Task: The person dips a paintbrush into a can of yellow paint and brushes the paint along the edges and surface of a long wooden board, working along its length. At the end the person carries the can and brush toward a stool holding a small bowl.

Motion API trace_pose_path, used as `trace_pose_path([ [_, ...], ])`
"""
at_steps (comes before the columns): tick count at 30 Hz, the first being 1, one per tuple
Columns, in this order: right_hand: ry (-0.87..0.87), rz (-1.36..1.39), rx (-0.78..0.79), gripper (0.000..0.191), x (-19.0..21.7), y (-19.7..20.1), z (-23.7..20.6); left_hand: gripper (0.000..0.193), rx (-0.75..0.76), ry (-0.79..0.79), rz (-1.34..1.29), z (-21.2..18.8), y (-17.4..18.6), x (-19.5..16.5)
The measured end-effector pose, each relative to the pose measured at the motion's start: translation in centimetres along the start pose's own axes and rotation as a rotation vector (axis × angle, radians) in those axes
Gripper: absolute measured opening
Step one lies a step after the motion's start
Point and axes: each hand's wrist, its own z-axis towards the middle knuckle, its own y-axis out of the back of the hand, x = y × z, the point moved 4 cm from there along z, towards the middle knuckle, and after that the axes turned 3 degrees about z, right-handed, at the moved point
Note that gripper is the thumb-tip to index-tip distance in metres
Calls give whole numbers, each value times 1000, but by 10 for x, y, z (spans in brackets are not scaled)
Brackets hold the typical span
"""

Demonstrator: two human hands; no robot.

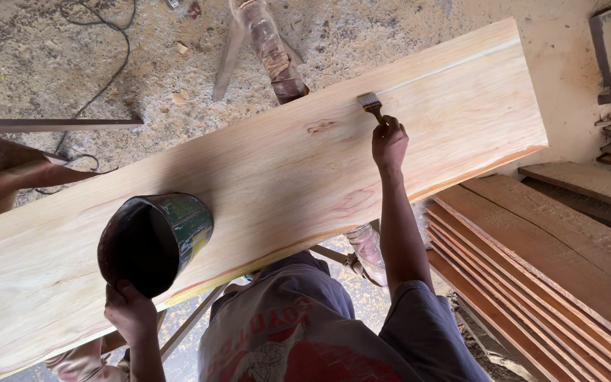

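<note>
Head camera, looking down: a person stands at the near edge of a long pale wooden plank (263, 170) that runs on a slant across the frame, from lower left to upper right, resting on a stained trestle (271, 49) over a sawdust-strewn floor (143, 56). The right hand (389, 141) is stretched out over the plank, fist clenched around the handle of a small flat paintbrush (372, 105), whose bristles point away from the body and touch the wood beyond the knuckles, toward the far edge, with the brush roughly crosswise to the board's long axis. The left hand (130, 311) is drawn in close to the body at the plank's near edge, fingers closed on the bottom rim of a dark green tin bucket (155, 242), tilted so its black mouth faces the camera; whether anything is inside cannot be told. The bucket lies well apart from the brush, down and to the left along the plank, so the brush hand is the one over the work while the other only carries the tin. The board's upper right end lies beyond the brush. A stack of reddish sawn boards (546, 262) lies to the right, below the plank's level, and a black cable (107, 42) loops across the floor at upper left
</note>
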Motion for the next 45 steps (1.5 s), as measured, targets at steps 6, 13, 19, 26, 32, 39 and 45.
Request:
trace_pose_path([
  [6, -87, -11, 94, 19, -8, -18, 3, 34, 27, 86, 21, 4, -9, 1],
  [13, 90, 52, 119, 19, 5, -29, -14, 34, 28, 73, 60, 5, -17, -2],
  [19, -147, -28, 52, 18, -38, -7, 25, 35, 19, 69, 104, 0, -21, -2],
  [26, 85, 123, 83, 16, 24, -15, -13, 37, 9, 63, 73, 3, -22, -15],
  [32, -93, 308, 94, 23, 47, 1, -84, 32, -24, 21, 2, -13, -7, -7],
  [39, -14, 527, 187, 30, 53, 67, -149, 25, 9, -67, -88, 1, 28, -33],
  [45, -113, 274, 153, 28, 211, 94, -222, 29, -512, -65, 235, -62, 128, -69],
])
